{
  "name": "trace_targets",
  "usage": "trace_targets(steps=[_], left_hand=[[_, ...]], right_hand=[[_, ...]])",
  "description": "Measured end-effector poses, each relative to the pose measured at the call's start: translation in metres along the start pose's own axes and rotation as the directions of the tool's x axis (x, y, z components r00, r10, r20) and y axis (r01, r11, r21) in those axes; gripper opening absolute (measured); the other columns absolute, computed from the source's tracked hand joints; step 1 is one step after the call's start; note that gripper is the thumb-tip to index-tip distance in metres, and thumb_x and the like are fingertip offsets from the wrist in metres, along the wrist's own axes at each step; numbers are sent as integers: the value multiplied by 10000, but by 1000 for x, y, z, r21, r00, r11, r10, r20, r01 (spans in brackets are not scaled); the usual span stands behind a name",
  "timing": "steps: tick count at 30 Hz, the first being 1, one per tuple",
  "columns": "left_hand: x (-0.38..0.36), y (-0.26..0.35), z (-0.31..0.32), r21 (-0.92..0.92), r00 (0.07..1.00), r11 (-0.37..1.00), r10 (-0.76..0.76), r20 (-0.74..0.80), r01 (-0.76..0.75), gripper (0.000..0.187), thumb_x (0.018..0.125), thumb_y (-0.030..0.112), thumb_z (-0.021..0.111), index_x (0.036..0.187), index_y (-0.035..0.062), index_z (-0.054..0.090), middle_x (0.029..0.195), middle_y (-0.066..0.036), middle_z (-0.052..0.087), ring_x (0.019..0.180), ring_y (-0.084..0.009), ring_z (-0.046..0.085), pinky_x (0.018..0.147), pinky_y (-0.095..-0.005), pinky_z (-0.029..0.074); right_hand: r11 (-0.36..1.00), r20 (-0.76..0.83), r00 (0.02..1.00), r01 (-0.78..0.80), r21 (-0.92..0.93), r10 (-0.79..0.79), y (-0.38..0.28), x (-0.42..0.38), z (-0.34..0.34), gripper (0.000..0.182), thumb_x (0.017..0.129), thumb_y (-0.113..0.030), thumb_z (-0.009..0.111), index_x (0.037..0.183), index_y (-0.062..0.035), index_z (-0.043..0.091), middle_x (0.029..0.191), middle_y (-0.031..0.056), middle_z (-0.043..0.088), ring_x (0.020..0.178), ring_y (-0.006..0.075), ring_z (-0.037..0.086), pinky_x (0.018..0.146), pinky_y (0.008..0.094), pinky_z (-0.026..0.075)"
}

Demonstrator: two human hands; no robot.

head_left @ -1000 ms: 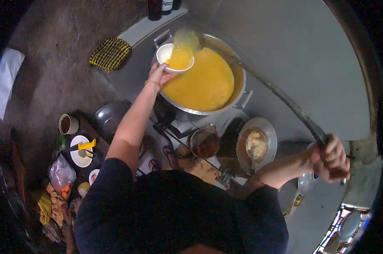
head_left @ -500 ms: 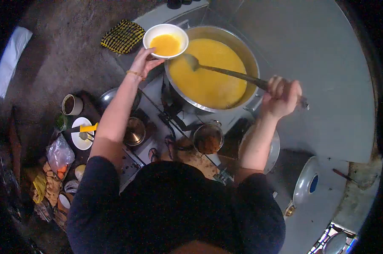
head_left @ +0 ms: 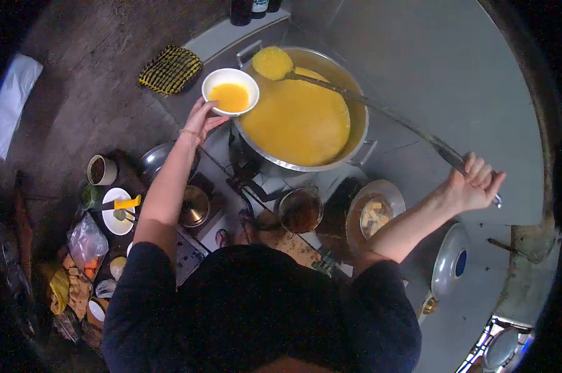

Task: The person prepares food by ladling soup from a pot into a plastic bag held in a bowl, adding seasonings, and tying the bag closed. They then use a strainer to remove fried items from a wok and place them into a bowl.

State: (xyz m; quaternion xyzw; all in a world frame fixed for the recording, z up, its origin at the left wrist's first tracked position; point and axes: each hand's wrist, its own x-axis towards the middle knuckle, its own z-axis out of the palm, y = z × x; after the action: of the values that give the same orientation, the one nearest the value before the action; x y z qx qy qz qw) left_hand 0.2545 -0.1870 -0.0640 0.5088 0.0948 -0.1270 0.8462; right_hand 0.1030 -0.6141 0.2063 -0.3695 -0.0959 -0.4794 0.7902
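A white bowl (head_left: 210, 83) with some yellow soup (head_left: 230, 98) in it is held at its near edge by my left hand (head_left: 204, 120), beside the big pot's left rim. My right hand (head_left: 476, 181) is wrapped round the end of a long metal ladle (head_left: 386, 110). The ladle's head, heaped with yellow soup, is over the far left part of the large metal pot (head_left: 360, 118). Thick yellow soup fills much of that pot. Both of my hands are apart from the pot's rim.
A black-and-yellow woven mat (head_left: 171, 69) lies left of the bowl. Small pots (head_left: 301, 210) stand nearer my body. To the right are a pan with pale pieces (head_left: 375, 217) and a metal lid (head_left: 450, 260). A yellow-handled knife (head_left: 127, 203) rests across a white plate (head_left: 110, 221).
My right hand has moved right and toward me, and the ladle's head has come up out of the soup, now full. The bowl sits slightly lower and further left in view.
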Motion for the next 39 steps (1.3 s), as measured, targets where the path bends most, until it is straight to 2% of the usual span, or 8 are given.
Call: trace_targets(steps=[6, 13, 18, 22, 25, 27, 30, 39], left_hand=[[27, -26, 47, -126, 998, 991, -35, 55, 41, 561, 777, 174, 582, 1230, 46, 277, 1059, -258, 487, 835, -315, 600, 684, -316, 544], [46, -47, 64, -214, 995, 976, -25, 101, 46, 531, 786, 134, 552, 1216, 49, 252, 1088, -263, 463, 854, -337, 589, 677, -317, 544], [36, -40, 46, -307, 996, 951, 11, 89, 17, 491, 785, 132, 549, 1185, 49, 276, 1074, -253, 468, 851, -352, 584, 665, -336, 547], [18, 0, 39, -268, 997, 963, 35, 73, -14, 496, 781, 198, 583, 1173, 64, 310, 1076, -223, 478, 818, -295, 599, 708, -306, 539], [12, 17, 20, -224, 995, 972, 87, 51, -73, 467, 786, 177, 576, 1159, 37, 333, 1034, -215, 484, 809, -301, 603, 674, -321, 546], [2, 24, 8, -185, 995, 979, 95, 37, -87, 469, 789, 178, 572, 1165, 35, 331, 1035, -211, 488, 816, -296, 603, 683, -319, 545], [-15, 28, -1, -146, 995, 985, 92, -35, -96, 465, 797, 172, 560, 1176, 34, 328, 1015, -200, 506, 792, -281, 613, 675, -303, 550], [-6, -10, -11, -138, 999, 990, 29, -33, -33, 438, 805, 166, 542, 1178, 44, 349, 996, -202, 524, 767, -276, 621, 650, -296, 553]], right_hand=[[992, 287, 958, -19, 125, -17, -43, 2, 5, 445, 875, -239, 404, 466, -172, 241, 397, -35, 191, 352, 94, 166, 423, 256, 197], [966, 713, 682, -35, 255, -164, -66, -19, 7, 405, 868, -290, 373, 496, -185, 252, 398, -56, 223, 358, 73, 190, 431, 229, 224], [967, 635, 730, 209, 144, -253, -18, -35, 22, 363, 865, -288, 345, 530, -151, 310, 420, -34, 316, 400, 96, 289, 445, 236, 229], [987, 686, 724, 155, -53, -77, 84, -81, 31, 309, 856, -177, 409, 568, -75, 364, 430, 45, 336, 410, 156, 305, 409, 280, 225], [989, 646, 749, -139, -59, 144, 115, -77, 23, 325, 853, -134, 433, 548, -89, 331, 425, 12, 307, 391, 130, 287, 390, 286, 213], [968, 187, 954, -213, -134, 236, 115, -59, 12, 375, 868, -172, 423, 523, -119, 285, 409, -17, 253, 371, 102, 230, 404, 271, 209], [954, -197, 961, -233, -189, 196, 101, -34, -1, 420, 874, -216, 421, 505, -157, 229, 400, -35, 196, 367, 94, 167, 415, 261, 189], [1000, -8, 1000, -20, -23, 20, 9, -1, -7, 500, 875, -250, 418, 439, -185, 183, 392, -34, 170, 353, 103, 146, 416, 267, 172]])
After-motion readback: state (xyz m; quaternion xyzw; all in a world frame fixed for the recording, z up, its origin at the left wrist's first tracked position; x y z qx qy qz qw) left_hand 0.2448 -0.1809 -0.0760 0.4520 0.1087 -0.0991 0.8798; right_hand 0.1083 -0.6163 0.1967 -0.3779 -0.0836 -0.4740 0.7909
